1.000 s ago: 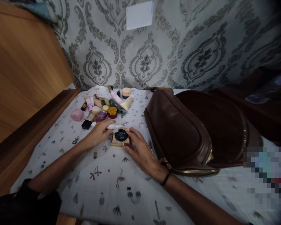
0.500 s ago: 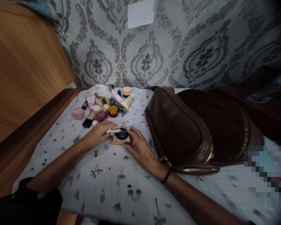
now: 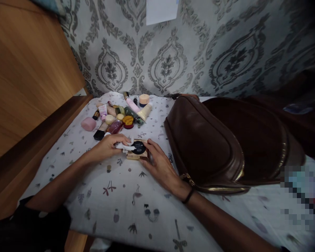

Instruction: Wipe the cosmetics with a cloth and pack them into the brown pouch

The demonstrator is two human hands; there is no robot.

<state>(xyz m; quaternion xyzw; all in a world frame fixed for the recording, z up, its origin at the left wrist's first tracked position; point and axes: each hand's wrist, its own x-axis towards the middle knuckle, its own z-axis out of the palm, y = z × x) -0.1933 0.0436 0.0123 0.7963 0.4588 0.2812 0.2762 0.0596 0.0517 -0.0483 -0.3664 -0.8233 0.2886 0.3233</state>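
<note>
From my remote post, through the head camera, I watch two bare hands meet over a gold compact (image 3: 137, 156) lying flat on a printed white sheet (image 3: 115, 190), its round black label facing up, the lettering too small for me to read. The compact sits between the hands: just right of the left fingertips, directly left of the right. It looks squarish, so I cannot name a long axis; its near edge runs roughly left to right.

The right hand (image 3: 161, 168) is the nearer, in direct contact, thumb at the near edge and fingers at the far right corner, clamped on the right side. The left hand (image 3: 108, 147) has its fingers together, pinched on a crumpled white cloth (image 3: 125, 146) that laps over the compact's left part, close to the label.

Beyond the left hand I see a cluster of cosmetics, among them a black-capped bottle (image 3: 99, 134), an amber-lidded jar (image 3: 128, 122) and, at its left, a pink sponge-like piece (image 3: 88, 124). To the right of the right hand, apart from the compact, a brown bag (image 3: 199, 140) gapes unzipped.
</note>
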